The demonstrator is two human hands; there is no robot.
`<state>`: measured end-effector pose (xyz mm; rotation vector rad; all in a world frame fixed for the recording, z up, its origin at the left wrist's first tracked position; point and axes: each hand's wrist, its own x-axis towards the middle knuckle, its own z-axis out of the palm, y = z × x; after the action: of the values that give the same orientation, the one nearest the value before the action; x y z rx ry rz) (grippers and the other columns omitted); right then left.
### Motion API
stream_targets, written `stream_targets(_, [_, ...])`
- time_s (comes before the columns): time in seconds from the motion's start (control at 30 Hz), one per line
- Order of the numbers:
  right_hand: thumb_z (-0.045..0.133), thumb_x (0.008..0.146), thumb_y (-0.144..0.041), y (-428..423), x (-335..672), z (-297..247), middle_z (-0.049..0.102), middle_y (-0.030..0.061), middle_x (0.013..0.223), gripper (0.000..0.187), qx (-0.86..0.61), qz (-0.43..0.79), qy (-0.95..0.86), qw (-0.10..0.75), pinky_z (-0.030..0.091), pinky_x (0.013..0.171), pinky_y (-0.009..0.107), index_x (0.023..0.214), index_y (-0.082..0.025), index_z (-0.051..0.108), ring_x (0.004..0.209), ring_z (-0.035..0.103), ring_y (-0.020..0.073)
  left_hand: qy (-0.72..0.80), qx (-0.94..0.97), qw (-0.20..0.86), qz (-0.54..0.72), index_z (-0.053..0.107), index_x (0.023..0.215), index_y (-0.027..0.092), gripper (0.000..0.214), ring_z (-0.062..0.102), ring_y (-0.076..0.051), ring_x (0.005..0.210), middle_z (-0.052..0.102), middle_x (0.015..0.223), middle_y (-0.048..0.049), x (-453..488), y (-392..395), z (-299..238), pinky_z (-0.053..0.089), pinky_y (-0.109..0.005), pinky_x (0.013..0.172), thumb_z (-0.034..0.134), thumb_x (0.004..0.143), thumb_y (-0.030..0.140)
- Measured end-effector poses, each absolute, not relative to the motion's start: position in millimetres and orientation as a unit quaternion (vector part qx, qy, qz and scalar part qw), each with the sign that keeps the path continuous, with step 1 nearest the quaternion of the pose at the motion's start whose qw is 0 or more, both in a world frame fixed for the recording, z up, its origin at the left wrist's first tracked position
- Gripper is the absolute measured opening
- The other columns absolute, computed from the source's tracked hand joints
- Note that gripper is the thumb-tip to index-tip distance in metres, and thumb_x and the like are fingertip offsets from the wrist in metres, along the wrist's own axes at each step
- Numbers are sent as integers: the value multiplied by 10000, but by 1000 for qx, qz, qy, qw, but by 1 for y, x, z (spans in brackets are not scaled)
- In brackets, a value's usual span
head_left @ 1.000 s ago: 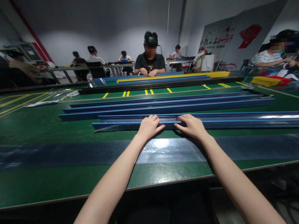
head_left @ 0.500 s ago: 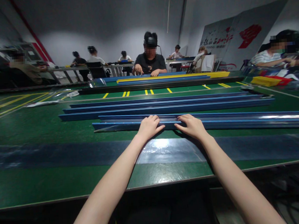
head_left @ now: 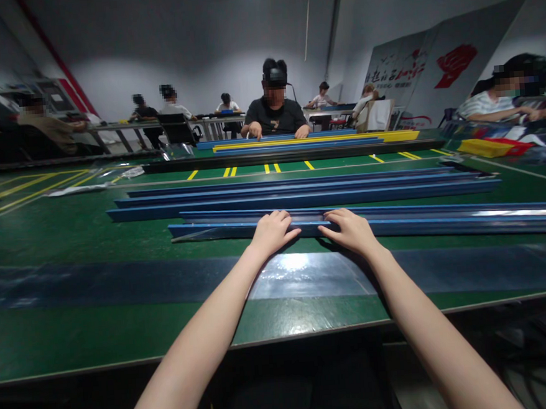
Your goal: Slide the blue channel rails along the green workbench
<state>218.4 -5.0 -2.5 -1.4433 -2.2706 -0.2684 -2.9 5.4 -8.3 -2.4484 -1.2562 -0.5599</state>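
Observation:
A long blue channel strip (head_left: 218,229) lies across the green table in front of me, its open side facing up. My left hand (head_left: 273,232) is on its near wall, fingers reaching over into the channel and thumb along the near side. To the right, my right hand (head_left: 349,228) grips the same wall in the same manner, thumb pointing toward the left one. A short gap separates the two hands. The fingertips are partly hidden inside the channel. Between my forearms and beyond them on both sides, a clear plastic strip (head_left: 166,282) lies flat on the table.
Several more blue strips (head_left: 301,199) lie just beyond. Farther back are a black strip (head_left: 297,155) and a yellow strip (head_left: 315,142). Across the table sits a co-worker (head_left: 273,114). A yellow tray (head_left: 484,147) stands at right. The table's front edge (head_left: 310,334) is near me.
My hands and the blue channel strip have stayed in place. Across the table, the co-worker's hands have moved apart along a blue strip.

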Motion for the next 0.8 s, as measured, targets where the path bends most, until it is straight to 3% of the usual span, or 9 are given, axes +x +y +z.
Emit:
stream_targets(0.53, [427,829,-454,-5,219,-3,635,55,1047,322,-512,-114,-826,206,423,750,291,880,-209,631,958,545,193,-438,-860,172,-195,588,859,166,324,534,-183,914,605,1019,-59,-3,6,-8,415,-291,734,443,852,456])
stream_targets(0.8, [422,842,-461,-4,215,-3,633,68,895,327,-477,-142,-849,179,385,720,287,875,-198,613,856,533,199,-441,-859,170,-196,586,864,164,320,533,-185,920,608,1033,-48,-3,5,-9,413,-294,739,448,851,452])
